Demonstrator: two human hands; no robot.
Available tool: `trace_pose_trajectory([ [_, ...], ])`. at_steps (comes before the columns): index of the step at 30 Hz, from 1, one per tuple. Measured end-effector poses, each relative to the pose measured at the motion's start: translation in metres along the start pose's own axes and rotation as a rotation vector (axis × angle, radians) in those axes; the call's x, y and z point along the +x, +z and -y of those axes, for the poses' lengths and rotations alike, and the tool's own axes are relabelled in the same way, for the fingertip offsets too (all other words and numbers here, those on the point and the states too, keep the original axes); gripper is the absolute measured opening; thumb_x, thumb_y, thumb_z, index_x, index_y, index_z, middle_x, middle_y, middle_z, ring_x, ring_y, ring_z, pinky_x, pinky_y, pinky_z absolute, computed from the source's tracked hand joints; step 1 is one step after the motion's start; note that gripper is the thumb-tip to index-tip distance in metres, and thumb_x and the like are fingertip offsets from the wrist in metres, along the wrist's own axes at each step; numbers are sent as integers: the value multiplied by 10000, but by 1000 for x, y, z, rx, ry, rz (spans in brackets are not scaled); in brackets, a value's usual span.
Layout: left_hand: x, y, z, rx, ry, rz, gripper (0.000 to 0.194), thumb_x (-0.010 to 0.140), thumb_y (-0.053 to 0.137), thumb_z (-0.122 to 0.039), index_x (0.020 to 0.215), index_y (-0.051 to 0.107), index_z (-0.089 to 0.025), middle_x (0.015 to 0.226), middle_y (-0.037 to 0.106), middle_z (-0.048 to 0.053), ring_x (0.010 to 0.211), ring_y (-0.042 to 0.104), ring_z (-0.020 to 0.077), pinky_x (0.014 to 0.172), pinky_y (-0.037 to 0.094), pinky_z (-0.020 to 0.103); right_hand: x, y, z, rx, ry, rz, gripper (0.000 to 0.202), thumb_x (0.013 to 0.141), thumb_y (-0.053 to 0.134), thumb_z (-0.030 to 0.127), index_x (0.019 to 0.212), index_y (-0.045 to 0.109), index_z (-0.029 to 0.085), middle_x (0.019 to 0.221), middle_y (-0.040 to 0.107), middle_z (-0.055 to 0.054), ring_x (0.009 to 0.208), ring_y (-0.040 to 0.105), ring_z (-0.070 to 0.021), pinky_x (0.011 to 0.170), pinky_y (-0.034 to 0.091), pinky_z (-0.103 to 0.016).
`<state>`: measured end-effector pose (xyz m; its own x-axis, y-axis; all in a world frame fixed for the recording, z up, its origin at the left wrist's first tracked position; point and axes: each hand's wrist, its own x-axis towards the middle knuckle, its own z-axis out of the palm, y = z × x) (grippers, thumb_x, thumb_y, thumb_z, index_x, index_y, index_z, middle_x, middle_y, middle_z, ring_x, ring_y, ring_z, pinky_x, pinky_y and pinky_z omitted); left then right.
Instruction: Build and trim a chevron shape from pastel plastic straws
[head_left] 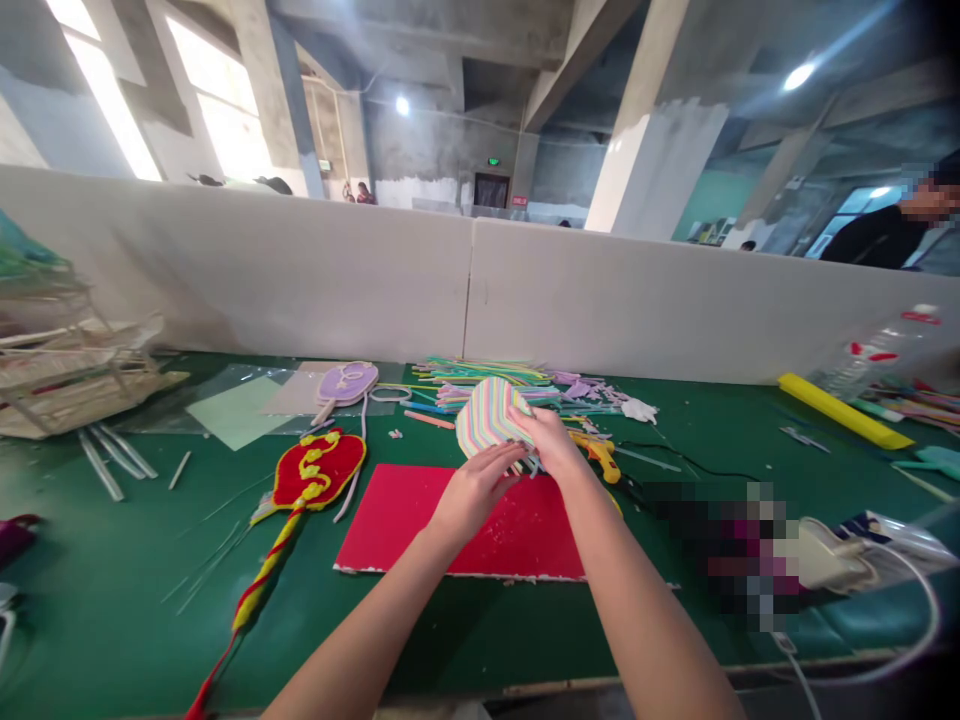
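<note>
A rounded panel of pastel striped strips [486, 415] is held up over the back of a red board [420, 510]. My right hand [551, 440] grips its right side, fingers bent over the face. My left hand [484, 480] lies against the lower edge, its fingers close together and partly around the panel. A yellow glue gun [598, 455] rests just right of my right hand. To the left lies a red fan-shaped piece [319, 470] with yellow trim and a twisted red-and-yellow handle; behind it is a lilac fan-shaped piece [349, 383].
Bundles of coloured strips [480, 372] lie along a pale partition [300, 270]. A wire rack [67, 370] stands far left. On the right are a yellow bar [844, 410], a clear bottle [889, 350] and a white cable [930, 610]. A person [892, 225] is beyond the partition.
</note>
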<state>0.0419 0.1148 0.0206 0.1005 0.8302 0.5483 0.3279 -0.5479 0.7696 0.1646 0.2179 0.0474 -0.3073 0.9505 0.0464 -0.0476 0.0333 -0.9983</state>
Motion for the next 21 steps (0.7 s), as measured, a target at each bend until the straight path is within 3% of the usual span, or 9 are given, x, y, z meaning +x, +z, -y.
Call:
trace_pose_trajectory([
  [1, -1, -3, 0, 32, -13, -33, 278, 836, 549, -253, 1086, 671, -265, 1157, 664, 48, 1119, 572, 229, 996, 382, 331, 2, -6, 4, -24, -10, -6, 323, 626, 705, 448, 722, 680, 141, 648, 686, -22, 718, 647, -218, 646, 488, -289],
  [4, 0, -23, 3, 97, -110, -283, 235, 860, 507, -291, 1002, 690, -251, 1008, 711, 51, 965, 632, 216, 887, 434, 285, 8, -29, 18, -95, -12, 18, 216, 575, 753, 303, 480, 611, 171, 503, 636, -5, 664, 631, -210, 614, 473, -260],
  [8, 4, -52, 9, 91, -186, -484, 227, 860, 502, -337, 921, 681, -211, 894, 719, 43, 886, 641, 204, 839, 435, 265, 9, -47, 38, -204, 6, 159, 156, 571, 769, 284, 612, 693, 154, 583, 682, -23, 655, 644, -232, 604, 496, -311],
  [11, 6, -63, 15, 63, -219, -546, 252, 863, 494, -379, 917, 662, -199, 866, 718, 53, 883, 642, 206, 845, 430, 276, 8, -45, 45, -281, -98, 42, 143, 606, 754, 293, 599, 687, 167, 544, 666, -21, 658, 644, -233, 615, 497, -310],
  [13, 6, -65, 20, -8, -240, -563, 273, 854, 504, -410, 946, 644, -194, 863, 716, 60, 889, 645, 208, 862, 430, 293, 5, -39, 44, -264, -130, 33, 144, 617, 750, 303, 627, 694, 170, 579, 681, -14, 711, 650, -235, 664, 507, -318],
  [17, 7, -61, 31, -278, -293, -419, 417, 759, 623, -466, 1058, 602, -176, 1015, 694, 97, 975, 630, 223, 876, 445, 318, -3, -23, 33, -149, -98, 249, 285, 664, 721, 382, 838, 725, 157, 852, 730, -25, 885, 648, -239, 824, 499, -393],
  [21, 3, -53, 43, -545, -455, -322, 564, 688, 699, -472, 1148, 577, -168, 1116, 665, 106, 944, 643, 215, 792, 484, 290, -9, -13, 17, 23, -49, 174, 328, 669, 725, 405, 915, 719, 189, 956, 725, -31, 952, 644, -230, 878, 486, -386],
])
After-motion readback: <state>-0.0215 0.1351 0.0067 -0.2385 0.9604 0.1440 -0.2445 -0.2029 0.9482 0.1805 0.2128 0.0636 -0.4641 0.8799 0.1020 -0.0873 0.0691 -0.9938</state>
